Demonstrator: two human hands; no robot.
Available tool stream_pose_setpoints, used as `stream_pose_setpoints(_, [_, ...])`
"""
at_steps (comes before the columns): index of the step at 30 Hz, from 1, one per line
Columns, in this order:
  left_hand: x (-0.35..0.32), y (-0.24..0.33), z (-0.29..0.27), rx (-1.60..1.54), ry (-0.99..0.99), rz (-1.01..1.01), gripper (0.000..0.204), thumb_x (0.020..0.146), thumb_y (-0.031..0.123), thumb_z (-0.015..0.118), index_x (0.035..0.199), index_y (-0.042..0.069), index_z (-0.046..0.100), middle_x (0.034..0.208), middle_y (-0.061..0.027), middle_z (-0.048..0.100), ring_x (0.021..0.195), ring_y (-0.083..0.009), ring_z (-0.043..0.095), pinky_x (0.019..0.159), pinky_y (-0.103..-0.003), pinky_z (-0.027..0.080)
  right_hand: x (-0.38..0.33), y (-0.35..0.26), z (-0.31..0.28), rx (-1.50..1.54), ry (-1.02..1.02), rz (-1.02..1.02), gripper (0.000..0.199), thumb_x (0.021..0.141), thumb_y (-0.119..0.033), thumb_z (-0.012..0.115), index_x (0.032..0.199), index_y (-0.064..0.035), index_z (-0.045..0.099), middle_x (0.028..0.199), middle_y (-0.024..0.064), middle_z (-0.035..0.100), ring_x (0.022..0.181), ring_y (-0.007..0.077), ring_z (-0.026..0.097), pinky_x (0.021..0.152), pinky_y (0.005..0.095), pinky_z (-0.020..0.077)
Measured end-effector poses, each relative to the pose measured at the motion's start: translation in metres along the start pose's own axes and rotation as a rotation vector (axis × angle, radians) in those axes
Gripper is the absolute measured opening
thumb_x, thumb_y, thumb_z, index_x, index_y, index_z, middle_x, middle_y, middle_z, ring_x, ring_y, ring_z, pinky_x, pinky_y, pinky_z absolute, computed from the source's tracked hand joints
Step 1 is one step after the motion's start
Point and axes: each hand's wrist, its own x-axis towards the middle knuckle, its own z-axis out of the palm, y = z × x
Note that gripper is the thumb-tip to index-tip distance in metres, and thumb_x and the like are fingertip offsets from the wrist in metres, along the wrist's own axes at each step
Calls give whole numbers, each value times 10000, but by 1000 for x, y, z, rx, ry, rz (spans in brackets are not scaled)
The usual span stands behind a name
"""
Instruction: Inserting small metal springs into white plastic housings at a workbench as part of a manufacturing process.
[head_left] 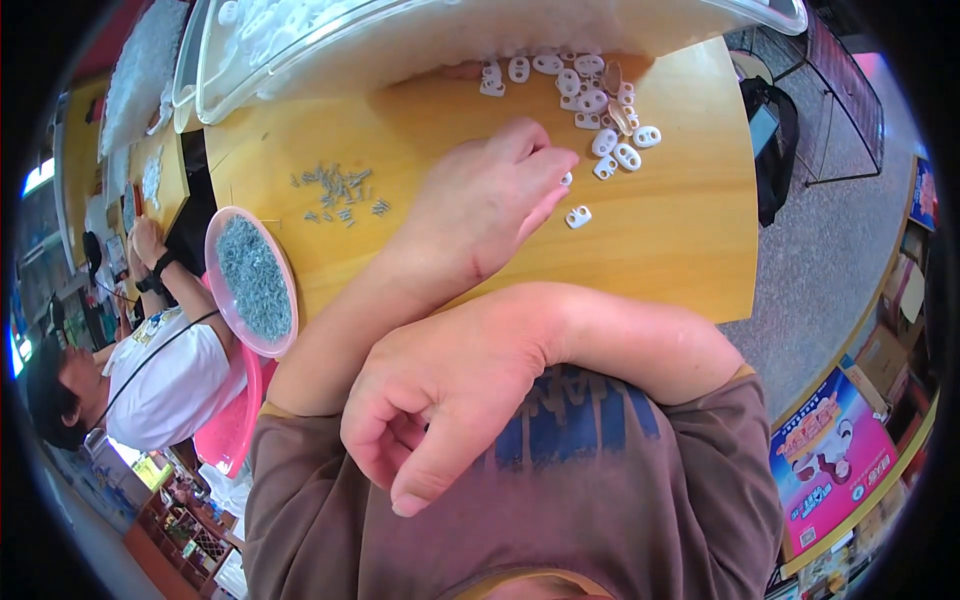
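My left hand (pixel 495 190) reaches over the yellow wooden table with its fingers curled together. A small white plastic piece (pixel 567 179) shows at its fingertips, pinched there. Just beyond lies a loose white two-holed plastic piece (pixel 578 217). Farther off is a scattered group of similar white two-holed pieces (pixel 604 142), along with a few clear oval ones (pixel 620 119). My right hand (pixel 440 400) is drawn back before my chest, crossing under my left forearm. Its fingers curl inward with the thumb pointing down, and their inside is mostly hidden.
Small grey screws (pixel 340 188) lie loose on the table (pixel 680 230), beside a pink bowl (pixel 289 300) full of screws. A large clear bin (pixel 420 62) of white pieces stands along the far side. Another person (pixel 175 370) works at the left. A black bag (pixel 778 150) hangs right.
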Motion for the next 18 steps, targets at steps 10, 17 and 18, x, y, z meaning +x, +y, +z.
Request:
stream_pose_setpoints(10, [-10,-7,-13,-594,152,-385,127,769,108,550,871,31,547,712,-24,533,551,-89,478,493,-191,375,2,4,-4,20,85,-70,200,720,-173,603,763,15,550,687,56,550,613,105,546,533,227,431])
stream_pose_setpoints(17, [-38,-4,-51,-1448,299,-587,171,752,111,582,872,-3,538,730,-24,545,494,-29,420,443,-144,337,3,2,-6,-46,81,39,207,711,-171,608,777,13,540,713,62,537,649,132,532,563,238,420])
stream_pose_setpoints(18, [-41,1,-56,-1454,307,-584,171,752,111,582,872,-3,538,730,-24,545,494,-29,420,443,-144,337,2,0,-6,-42,84,73,208,711,-171,607,783,11,540,718,64,536,657,136,527,570,243,415])
